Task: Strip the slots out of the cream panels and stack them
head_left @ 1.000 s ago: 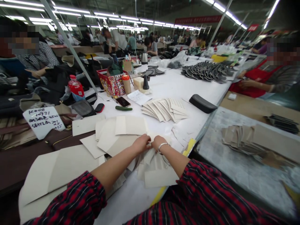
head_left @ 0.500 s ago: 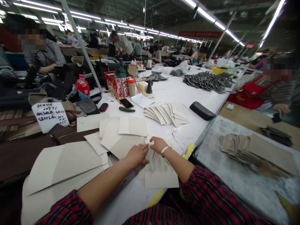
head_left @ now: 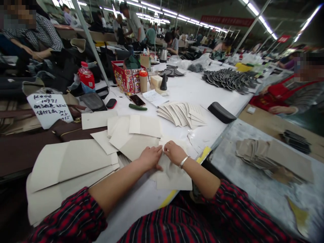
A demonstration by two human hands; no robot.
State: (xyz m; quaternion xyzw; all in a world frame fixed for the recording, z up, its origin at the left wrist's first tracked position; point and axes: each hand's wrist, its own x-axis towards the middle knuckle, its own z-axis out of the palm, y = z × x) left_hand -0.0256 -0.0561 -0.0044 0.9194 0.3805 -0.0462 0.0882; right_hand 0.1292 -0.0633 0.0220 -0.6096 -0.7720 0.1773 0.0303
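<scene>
A cream panel piece, which looks like stiff fabric or lining, lies at the table's front edge under both hands. My left hand rests flat on its left side, fingers stretched forward and thumb apart. Close beside it, my right hand, with a bracelet at the wrist, has its fingers curled and pinched at the panel's upper part. The fingertips hide the exact spot they grip. Overlapping cream panels lie just left and beyond, and larger cream panels are stacked further left.
Fanned cream pieces lie beyond my hands, near a black case. A cucumber, phone, red box and red bottle stand or lie further back. A co-worker in a red apron sits right.
My right hand has shifted slightly and its fingers are more curled. The panel's curved, raised edge between my hands now shows less. The whole view has tilted down a little.
</scene>
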